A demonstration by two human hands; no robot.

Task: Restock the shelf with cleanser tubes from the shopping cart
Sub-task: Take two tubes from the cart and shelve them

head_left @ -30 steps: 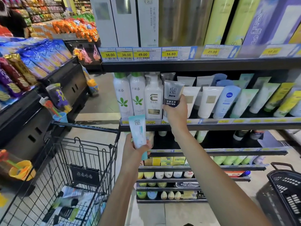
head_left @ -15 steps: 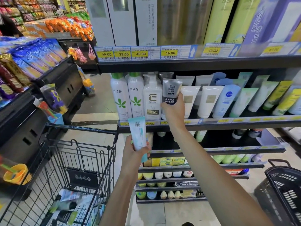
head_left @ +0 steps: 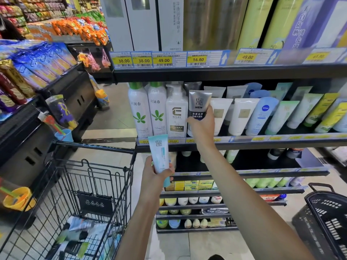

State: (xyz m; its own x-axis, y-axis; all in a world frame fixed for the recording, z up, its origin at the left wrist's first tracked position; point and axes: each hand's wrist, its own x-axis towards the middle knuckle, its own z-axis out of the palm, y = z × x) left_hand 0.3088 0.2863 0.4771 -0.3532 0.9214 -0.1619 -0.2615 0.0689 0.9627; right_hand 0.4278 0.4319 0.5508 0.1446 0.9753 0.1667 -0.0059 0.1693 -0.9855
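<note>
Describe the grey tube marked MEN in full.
The grey MEN tube is a glossy, soft-looking plastic squeeze tube, silver at its flat crimped top and dark below with white lettering. It stands upright on the shelf beside the white pump bottle. The right hand grips its lower half, hiding the cap.

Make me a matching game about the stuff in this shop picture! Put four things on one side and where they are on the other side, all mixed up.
Things:
1. grey MEN tube
2. light blue tube
3. NIVEA tube
4. black basket

Places:
A. on the floor at the far right
B. in the left hand, in front of the shelf edge
C. in the right hand, beside the white pump bottle
D. leaning on the shelf, to the right of the white tubes

Pairs: 1-C, 2-B, 3-D, 4-A
</note>
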